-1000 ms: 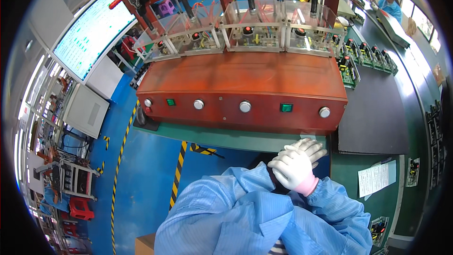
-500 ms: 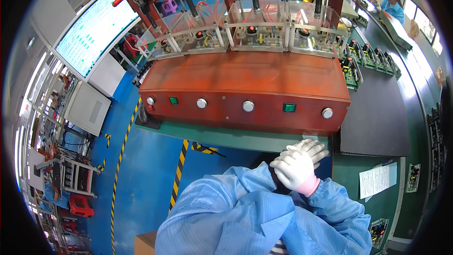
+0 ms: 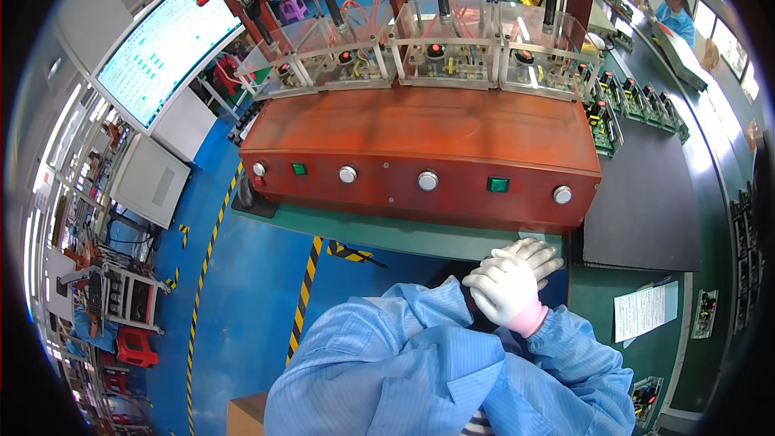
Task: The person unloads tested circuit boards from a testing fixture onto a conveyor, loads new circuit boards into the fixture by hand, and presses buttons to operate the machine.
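Observation:
My two white-gloved hands are held together at the front edge of a green bench (image 3: pixel 387 232). My right hand (image 3: pixel 502 289), with a pink cuff, lies curled over my left hand (image 3: pixel 539 255), whose fingers stick out flat beneath it. Neither hand holds anything. Just beyond them stands an orange-red machine console (image 3: pixel 420 133) with a row of round silver buttons (image 3: pixel 428 180) and a green square button (image 3: pixel 498 185). Clear plastic fixtures (image 3: pixel 436 56) with press rods line its back. Blue smock sleeves cover both forearms.
A black mat (image 3: pixel 646 202) lies right of the console, with a row of green circuit boards (image 3: pixel 638 101) behind it and a paper sheet (image 3: pixel 646 311) in front. A large screen (image 3: pixel 165 44) hangs at the left. Another person (image 3: pixel 674 12) works far right. Blue floor with hazard stripes lies below.

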Tool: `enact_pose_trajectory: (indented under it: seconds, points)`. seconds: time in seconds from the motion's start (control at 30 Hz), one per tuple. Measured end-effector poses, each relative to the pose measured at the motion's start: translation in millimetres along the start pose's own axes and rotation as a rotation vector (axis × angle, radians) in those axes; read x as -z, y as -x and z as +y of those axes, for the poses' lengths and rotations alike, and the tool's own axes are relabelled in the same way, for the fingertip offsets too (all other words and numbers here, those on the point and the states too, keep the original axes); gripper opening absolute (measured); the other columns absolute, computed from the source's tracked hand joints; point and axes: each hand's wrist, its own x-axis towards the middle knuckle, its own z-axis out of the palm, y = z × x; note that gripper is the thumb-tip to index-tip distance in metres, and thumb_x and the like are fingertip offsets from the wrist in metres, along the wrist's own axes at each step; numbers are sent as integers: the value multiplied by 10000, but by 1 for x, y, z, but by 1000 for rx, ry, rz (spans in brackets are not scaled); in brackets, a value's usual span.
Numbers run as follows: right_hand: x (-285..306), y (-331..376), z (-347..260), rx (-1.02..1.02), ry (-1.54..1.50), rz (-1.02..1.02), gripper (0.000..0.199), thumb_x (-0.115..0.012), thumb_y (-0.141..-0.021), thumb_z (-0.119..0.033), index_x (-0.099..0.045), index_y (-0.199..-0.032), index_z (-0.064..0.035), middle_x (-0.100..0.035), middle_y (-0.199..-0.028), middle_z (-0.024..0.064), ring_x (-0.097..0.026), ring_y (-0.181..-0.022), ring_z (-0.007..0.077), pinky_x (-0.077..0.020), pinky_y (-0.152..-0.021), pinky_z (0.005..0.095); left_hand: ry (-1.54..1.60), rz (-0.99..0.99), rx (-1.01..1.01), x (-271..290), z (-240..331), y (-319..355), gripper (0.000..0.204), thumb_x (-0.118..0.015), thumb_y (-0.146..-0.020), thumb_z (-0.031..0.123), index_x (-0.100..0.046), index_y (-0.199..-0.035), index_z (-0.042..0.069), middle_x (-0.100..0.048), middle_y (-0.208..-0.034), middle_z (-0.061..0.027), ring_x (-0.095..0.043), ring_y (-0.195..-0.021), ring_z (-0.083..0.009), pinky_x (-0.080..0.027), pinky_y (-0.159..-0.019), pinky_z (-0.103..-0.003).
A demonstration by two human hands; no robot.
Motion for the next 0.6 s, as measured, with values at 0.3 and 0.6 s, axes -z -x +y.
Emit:
enact_pose_trajectory:
  seconds: [0.3,0.6]
  points:
    - [2,-1,-1,2,-5,-8,183,-685,-871,-164,-766,-1031,-131,-719,-1005,39,-656,-1005,239,-447,-1121,467,-61,-43,19,10,10,1,310,-487,-1077,336,-582,-1350,222,-441,-1457,-75,-421,-1434,-229,-313,-1273,-417]
    - [-5,0,1,16,-29,81,203,-650,-897,-196,-761,-1032,-94,-714,-1003,108,-644,-990,305,-467,-1079,481,9,-293,29,34,18,19,349,-483,-1079,352,-557,-1397,228,-397,-1522,-83,-402,-1464,-233,-319,-1273,-421]
